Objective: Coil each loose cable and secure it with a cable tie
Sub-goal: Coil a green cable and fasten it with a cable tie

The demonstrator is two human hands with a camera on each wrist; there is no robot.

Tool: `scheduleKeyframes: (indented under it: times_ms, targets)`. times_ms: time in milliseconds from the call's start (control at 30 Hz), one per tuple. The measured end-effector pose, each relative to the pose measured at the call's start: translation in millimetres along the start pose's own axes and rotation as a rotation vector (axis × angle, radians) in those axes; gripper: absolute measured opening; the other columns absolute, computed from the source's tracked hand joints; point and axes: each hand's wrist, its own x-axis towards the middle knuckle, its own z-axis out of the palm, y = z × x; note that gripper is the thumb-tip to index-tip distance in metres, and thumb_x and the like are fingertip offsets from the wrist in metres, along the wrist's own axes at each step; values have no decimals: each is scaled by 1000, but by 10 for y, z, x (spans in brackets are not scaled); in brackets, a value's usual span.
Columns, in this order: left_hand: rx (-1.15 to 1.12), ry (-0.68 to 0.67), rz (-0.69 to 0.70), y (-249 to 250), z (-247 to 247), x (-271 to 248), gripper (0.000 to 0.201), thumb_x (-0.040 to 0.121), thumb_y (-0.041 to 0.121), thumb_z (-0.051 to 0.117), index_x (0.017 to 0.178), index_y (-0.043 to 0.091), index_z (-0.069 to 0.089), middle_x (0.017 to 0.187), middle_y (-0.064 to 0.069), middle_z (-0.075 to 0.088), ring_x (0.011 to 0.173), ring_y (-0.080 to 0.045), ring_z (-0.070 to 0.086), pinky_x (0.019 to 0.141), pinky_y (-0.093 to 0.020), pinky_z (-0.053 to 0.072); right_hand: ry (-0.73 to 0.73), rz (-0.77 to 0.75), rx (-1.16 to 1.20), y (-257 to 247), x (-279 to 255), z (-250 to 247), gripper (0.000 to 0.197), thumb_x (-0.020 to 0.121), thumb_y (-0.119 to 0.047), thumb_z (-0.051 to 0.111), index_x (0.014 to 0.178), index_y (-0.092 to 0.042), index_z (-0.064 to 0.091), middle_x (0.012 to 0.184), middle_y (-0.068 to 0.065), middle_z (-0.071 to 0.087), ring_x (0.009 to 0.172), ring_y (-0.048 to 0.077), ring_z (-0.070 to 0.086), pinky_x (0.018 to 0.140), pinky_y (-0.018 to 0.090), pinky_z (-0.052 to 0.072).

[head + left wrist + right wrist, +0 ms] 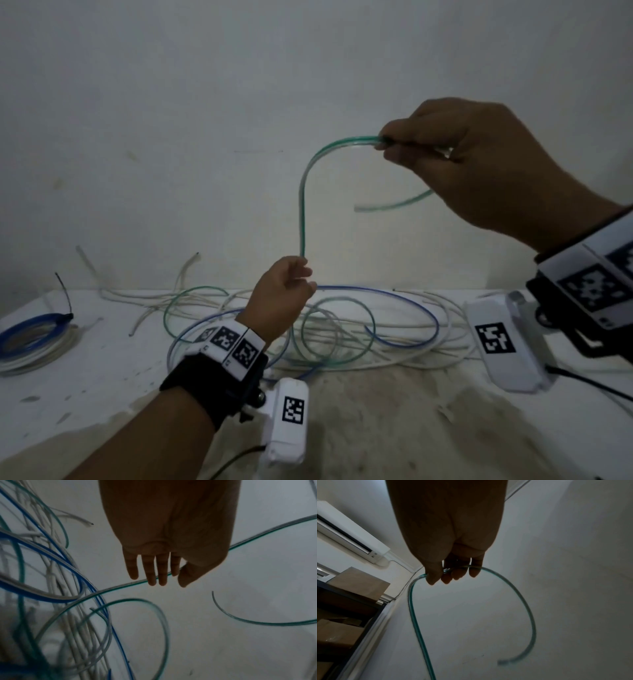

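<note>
While both hands are up off the table, the scene reads so:

Right hand: raised at 2 o'clock in the head view, right hand (479,164) has its fingers curled round the green cable (303,212), thumb pressed against them.
Left hand: lower, near centre, left hand (284,294) has the cable running between thumb and loosely curved fingers; how firmly it pinches, I cannot tell. In the left wrist view the fingers (151,572) hang nearly straight across the cable.
Green cable: it rises from the left hand, arches over to the right hand at 1 o'clock, and its free end curls back below that hand, hanging in the air. The rest trails down into the pile.
Pile: loose white, green and blue cables (342,329) lie tangled on the table (102,377), just beyond the left wrist, toward 12 o'clock.
Done coil: at 9 o'clock a blue-and-white coil (30,339) lies flat on the table, a black tie (65,301) standing up from its rim.
Wall: a pale wall (205,102) stands behind the table.
</note>
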Motion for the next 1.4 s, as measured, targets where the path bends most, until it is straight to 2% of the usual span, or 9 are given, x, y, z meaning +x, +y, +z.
scheduleKeyframes:
  times_ms: [233, 400, 567, 767, 867, 933, 1133, 1267, 1400]
  targets:
    - [-178, 156, -33, 284, 247, -32, 49, 86, 19, 68, 121, 26, 35, 105, -1, 61, 86, -6, 60, 73, -18, 50, 2, -3, -11, -1, -127, -164, 23, 90, -22, 56, 102, -9, 71, 76, 11, 63, 72, 12, 49, 67, 16, 35]
    - [-1029, 78, -331, 430, 8, 82, 22, 93, 3, 35, 114, 6, 41, 123, -24, 53, 113, -34, 55, 88, -52, 47, -81, -56, -169, 69, -290, -381, 28, 90, -26, 53, 100, -10, 72, 72, 11, 62, 66, 12, 48, 62, 22, 31]
    - [-1495, 197, -500, 417, -364, 201, 22, 93, 10, 38, 97, -11, 37, 103, -34, 57, 88, -40, 63, 81, -54, 47, -124, 2, -329, 356, -513, -585, 26, 86, -24, 55, 98, -9, 74, 72, 12, 62, 63, 22, 51, 60, 22, 24]
    - [-1464, 294, -750, 94, -394, 153, 17, 94, 1, 45, 105, -9, 38, 102, -21, 56, 60, -26, 60, 42, -41, 52, -12, 162, -440, 982, -776, -817, 44, 91, -41, 45, 102, -7, 71, 71, 17, 55, 68, 38, 54, 66, 46, 48]
    - [-1166, 232, -725, 132, -277, 118, 20, 97, -1, 36, 79, 3, 44, 60, -9, 52, 38, -15, 49, 35, -21, 45, 65, 226, -498, 1108, -870, -815, 42, 93, -40, 44, 103, -9, 69, 73, 18, 56, 68, 39, 54, 67, 51, 48]
    - [-1003, 110, -634, 263, -224, 116, 26, 97, 3, 34, 73, 5, 45, 44, -1, 44, 31, -9, 41, 37, -13, 41, 64, 254, -522, 1027, -900, -740, 30, 89, -30, 53, 98, -7, 71, 72, 18, 59, 68, 39, 56, 68, 49, 50]
    - [-749, -122, -316, 667, -247, 78, 18, 98, 15, 39, 93, 13, 56, 51, 7, 40, 35, -5, 28, 34, -13, 24, -284, 278, -471, 712, -927, -398, 10, 71, -4, 78, 79, -8, 77, 74, 21, 64, 69, 38, 62, 68, 43, 51]
    - [-583, -143, -121, 804, -263, -21, 26, 101, 22, 36, 99, 12, 60, 51, 7, 34, 38, -6, 21, 39, -17, 14, -208, 52, -547, 540, -1057, -96, 26, 46, -4, 91, 61, -17, 74, 62, 14, 55, 56, 35, 56, 60, 38, 41]
    - [-574, -79, 42, 946, -329, -51, 26, 103, 20, 33, 103, 15, 59, 55, 6, 39, 43, -8, 25, 43, -21, 17, -187, -8, -535, 479, -1183, 114, 28, 45, -9, 92, 60, -24, 74, 68, 10, 56, 65, 33, 57, 75, 43, 38]
